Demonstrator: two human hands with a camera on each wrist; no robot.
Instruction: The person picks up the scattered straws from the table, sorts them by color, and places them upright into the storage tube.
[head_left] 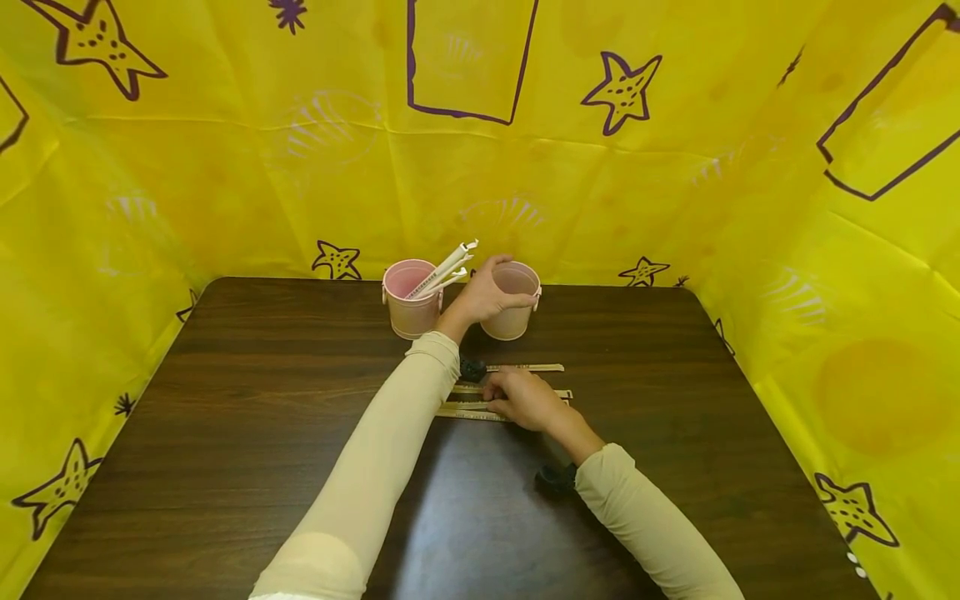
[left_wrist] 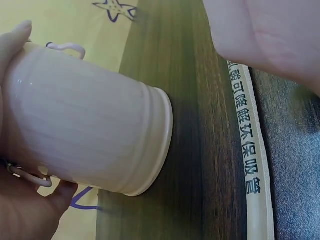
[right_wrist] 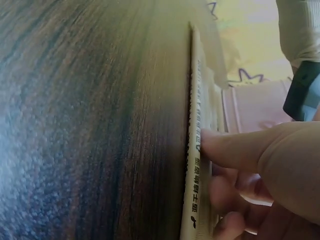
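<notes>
My left hand [head_left: 486, 296] grips a pink bucket [head_left: 512, 323] near its rim, with thumb and fingers on opposite sides. The left wrist view shows this bucket [left_wrist: 95, 120] with its small side handles. My right hand [head_left: 531, 402] is low over several paper-wrapped straws [head_left: 472, 415] on the table, its thumb and fingers pinching among them. Close up in the right wrist view, the thumb lies against a wrapped straw [right_wrist: 194, 165] printed with dark characters; the fingertips behind are partly hidden. One more wrapped straw [head_left: 536, 367] lies nearer the buckets.
A second pink bucket [head_left: 411, 321] stands left of the held one, with several white wrapped straws [head_left: 442, 273] leaning in it. Both are near the back edge of the dark wooden table [head_left: 225, 400]. Yellow patterned cloth [head_left: 247, 167] encloses the back and sides.
</notes>
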